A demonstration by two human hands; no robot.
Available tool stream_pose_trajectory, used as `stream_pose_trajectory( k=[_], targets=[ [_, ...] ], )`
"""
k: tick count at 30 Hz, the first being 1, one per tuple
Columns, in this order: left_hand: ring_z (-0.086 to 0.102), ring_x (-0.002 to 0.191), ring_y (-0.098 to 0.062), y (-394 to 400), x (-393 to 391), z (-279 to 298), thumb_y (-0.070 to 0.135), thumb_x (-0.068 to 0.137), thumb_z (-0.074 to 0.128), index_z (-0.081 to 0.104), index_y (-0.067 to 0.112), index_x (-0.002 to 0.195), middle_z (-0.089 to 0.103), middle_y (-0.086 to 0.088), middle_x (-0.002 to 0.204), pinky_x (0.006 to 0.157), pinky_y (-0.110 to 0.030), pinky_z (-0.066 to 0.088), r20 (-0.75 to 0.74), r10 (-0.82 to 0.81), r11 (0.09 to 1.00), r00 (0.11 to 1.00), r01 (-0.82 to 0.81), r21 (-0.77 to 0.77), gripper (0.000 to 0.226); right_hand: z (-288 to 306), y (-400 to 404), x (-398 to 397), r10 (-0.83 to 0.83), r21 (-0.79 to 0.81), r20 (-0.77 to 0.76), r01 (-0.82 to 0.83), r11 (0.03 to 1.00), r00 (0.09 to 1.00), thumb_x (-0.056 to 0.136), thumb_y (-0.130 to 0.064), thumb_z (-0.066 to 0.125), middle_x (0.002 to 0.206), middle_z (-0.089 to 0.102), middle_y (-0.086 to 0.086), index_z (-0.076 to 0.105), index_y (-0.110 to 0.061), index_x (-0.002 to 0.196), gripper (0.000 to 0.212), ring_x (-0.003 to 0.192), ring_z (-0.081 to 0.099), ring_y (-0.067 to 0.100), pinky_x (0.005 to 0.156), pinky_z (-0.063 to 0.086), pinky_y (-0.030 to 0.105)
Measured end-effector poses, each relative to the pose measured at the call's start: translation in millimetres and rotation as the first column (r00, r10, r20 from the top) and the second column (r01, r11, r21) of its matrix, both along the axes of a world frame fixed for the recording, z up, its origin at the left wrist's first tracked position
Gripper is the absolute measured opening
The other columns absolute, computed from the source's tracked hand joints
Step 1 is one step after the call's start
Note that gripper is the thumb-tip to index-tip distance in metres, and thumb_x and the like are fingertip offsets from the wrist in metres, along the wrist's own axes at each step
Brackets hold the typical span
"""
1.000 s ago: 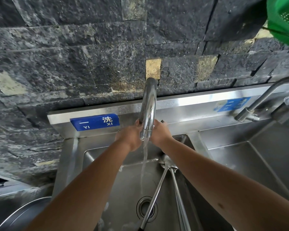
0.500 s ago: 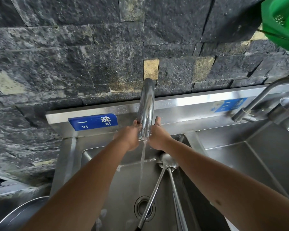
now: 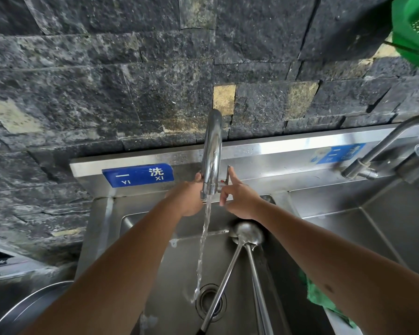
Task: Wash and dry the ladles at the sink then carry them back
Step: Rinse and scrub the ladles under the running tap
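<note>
The right hand [image 3: 240,201] is now lifting off the tap: a second ago both hands were wrapped close round the spout, and now its index finger is pointing straight up along the thin upright lever [image 3: 228,175] just right of the spout, with the other fingers loosely curled below and holding nothing. The stream of water [image 3: 203,245] is running thicker and steadier than before, falling from the middle of the frame toward the drain [image 3: 211,302] at lower centre. By my reading the tap is just being opened or adjusted, so washing is only beginning.

Going by size, the steel sink basin [image 3: 102,226] is filling the lower half of the frame below the dark stone wall [image 3: 107,81]. The curved faucet spout [image 3: 213,146] is standing at centre. The left hand [image 3: 186,199] is reaching up behind the spout's outlet, its thumb touching the metal; I cannot tell whether its fingers are clamped round it, since the spout is hiding them.

The two ladles [image 3: 248,234] are lying in the basin right of the stream, bowls together against the back wall and handles running toward the bottom edge, neither one held. A green cloth [image 3: 317,296] is lying at lower right.
</note>
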State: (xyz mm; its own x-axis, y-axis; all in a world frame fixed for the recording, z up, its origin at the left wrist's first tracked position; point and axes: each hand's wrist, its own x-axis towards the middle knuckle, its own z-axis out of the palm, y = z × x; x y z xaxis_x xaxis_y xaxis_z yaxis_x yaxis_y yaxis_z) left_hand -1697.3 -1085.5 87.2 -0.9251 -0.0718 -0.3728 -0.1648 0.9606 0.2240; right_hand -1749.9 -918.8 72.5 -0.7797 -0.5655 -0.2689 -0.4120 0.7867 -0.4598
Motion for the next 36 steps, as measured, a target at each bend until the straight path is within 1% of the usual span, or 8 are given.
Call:
stream_pose_trajectory(
  k=[6,13,19,24,28,31,33,36],
  targets=[
    [0.055,0.121,-0.03,-3.1,-4.4,-9.5,0.014,0.093,0.052,0.005,0.026,0.156,0.045,-0.013,0.147,0.096,-0.039,0.049,-0.003,0.021,0.999,1.0,-0.02,0.036,0.079,-5.5,0.6,-0.3,0.012,0.022,0.02,-0.012,1.0,1.0,0.081,-0.006,0.059,0.163,-0.019,-0.009,0.061,-0.03,0.076,0.025,0.136,0.046,0.02,0.071,0.043,0.03],
    [0.058,0.106,-0.032,4.0,2.2,-5.0,0.006,0.094,0.045,0.021,0.025,0.155,0.047,-0.02,0.142,0.081,-0.033,0.046,-0.022,0.005,0.999,1.0,-0.004,0.047,0.068,-6.5,0.5,4.3,0.046,0.107,-0.01,-0.045,0.993,0.999,0.081,-0.006,0.061,0.161,-0.026,-0.004,0.063,-0.03,0.084,0.025,0.109,0.063,0.021,0.067,0.051,0.031],
    [0.056,0.116,-0.032,17.3,9.5,3.8,0.003,0.096,0.041,0.0,0.03,0.156,0.018,-0.016,0.16,0.078,-0.032,0.045,0.049,-0.015,0.996,0.999,0.019,-0.091,0.077,0.0,2.9,5.1,0.099,0.212,-0.034,-0.09,0.973,0.994,0.082,-0.002,0.06,0.161,-0.026,0.001,0.063,-0.033,0.091,0.032,0.098,0.064,0.021,0.059,0.049,0.029],
    [0.051,0.125,-0.033,21.6,17.9,9.7,0.005,0.096,0.042,-0.004,0.028,0.155,0.004,-0.013,0.163,0.093,-0.037,0.048,0.098,-0.002,0.992,0.995,0.015,-0.128,0.079,4.1,2.1,10.1,0.129,0.295,-0.066,-0.104,0.95,0.989,0.084,-0.002,0.058,0.16,-0.027,0.006,0.063,-0.035,0.109,0.042,0.098,0.066,0.024,0.066,0.054,0.032],
    [0.054,0.121,-0.035,23.6,28.6,3.6,0.01,0.089,0.051,0.007,0.028,0.156,0.023,-0.01,0.16,0.096,-0.042,0.05,0.052,-0.015,0.996,0.999,0.019,-0.085,0.082,-2.5,4.5,14.7,0.163,0.317,-0.048,-0.14,0.938,0.985,0.085,-0.003,0.055,0.156,-0.036,0.008,0.042,-0.036,0.144,0.068,0.104,0.066,0.029,0.079,0.058,0.036],
    [0.054,0.122,-0.03,23.1,41.2,-16.3,0.024,0.084,0.057,0.027,0.024,0.151,0.045,-0.009,0.148,0.092,-0.038,0.049,0.062,-0.017,1.0,0.998,0.017,0.003,0.073,-5.2,7.5,23.9,0.257,0.334,-0.055,-0.225,0.915,0.965,0.086,-0.01,0.059,0.163,-0.018,0.007,0.028,-0.031,0.152,0.076,0.117,0.058,0.026,0.087,0.055,0.033],
    [0.048,0.13,-0.028,24.1,59.2,-30.5,0.029,0.083,0.054,0.031,0.028,0.149,0.041,-0.004,0.151,0.102,-0.04,0.044,0.056,-0.001,1.0,0.998,0.0,0.024,0.07,-6.7,6.6,39.9,0.287,0.304,-0.056,-0.258,0.917,0.956,0.086,-0.011,0.06,0.165,-0.003,0.004,0.025,-0.029,0.153,0.077,0.114,0.058,0.021,0.084,0.057,0.032],
    [0.035,0.142,-0.024,24.5,85.5,-47.5,0.035,0.088,0.051,0.029,0.031,0.15,0.027,0.002,0.16,0.113,-0.041,0.034,0.032,0.036,0.998,0.999,-0.037,0.045,0.067,-19.1,7.9,63.6,0.31,0.242,-0.061,-0.287,0.927,0.949,0.089,-0.03,0.056,0.161,0.009,0.003,0.037,-0.027,0.145,0.059,0.133,0.045,0.029,0.099,0.049,0.045]
  ],
)
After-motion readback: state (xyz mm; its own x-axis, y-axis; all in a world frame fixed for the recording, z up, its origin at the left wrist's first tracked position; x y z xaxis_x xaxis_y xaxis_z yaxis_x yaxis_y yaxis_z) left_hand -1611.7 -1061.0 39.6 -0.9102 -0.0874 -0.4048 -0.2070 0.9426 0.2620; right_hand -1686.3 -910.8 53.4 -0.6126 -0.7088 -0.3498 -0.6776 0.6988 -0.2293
